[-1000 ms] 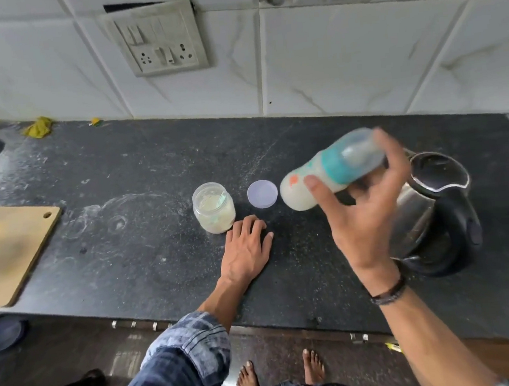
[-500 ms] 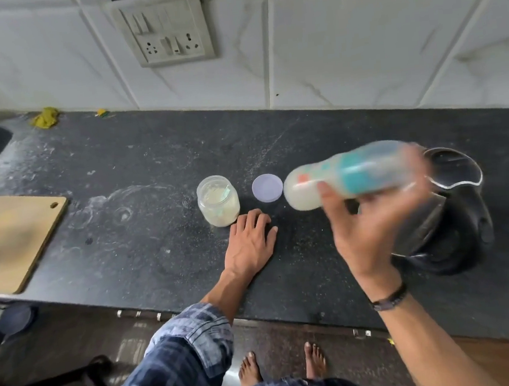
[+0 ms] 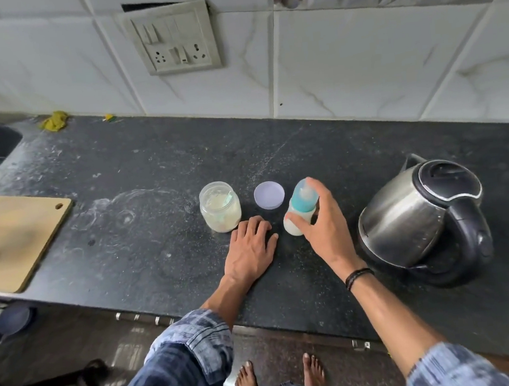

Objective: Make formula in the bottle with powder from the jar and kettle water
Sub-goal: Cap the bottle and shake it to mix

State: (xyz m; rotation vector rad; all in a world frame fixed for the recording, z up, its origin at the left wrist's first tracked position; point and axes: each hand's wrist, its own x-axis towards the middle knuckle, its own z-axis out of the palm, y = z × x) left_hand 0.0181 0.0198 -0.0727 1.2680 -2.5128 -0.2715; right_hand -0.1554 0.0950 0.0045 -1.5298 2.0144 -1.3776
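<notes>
Right grip [image 3: 325,229] curled round nearly upright bottle [image 3: 301,204], left grip [image 3: 251,249] flat on desk [image 3: 160,258], fingers straight, just beside jar [image 3: 220,208]

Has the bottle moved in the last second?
Yes. Against the lid, the bottle has come down and turned from sideways to upright, now just right of it, held by the right hand.
</notes>
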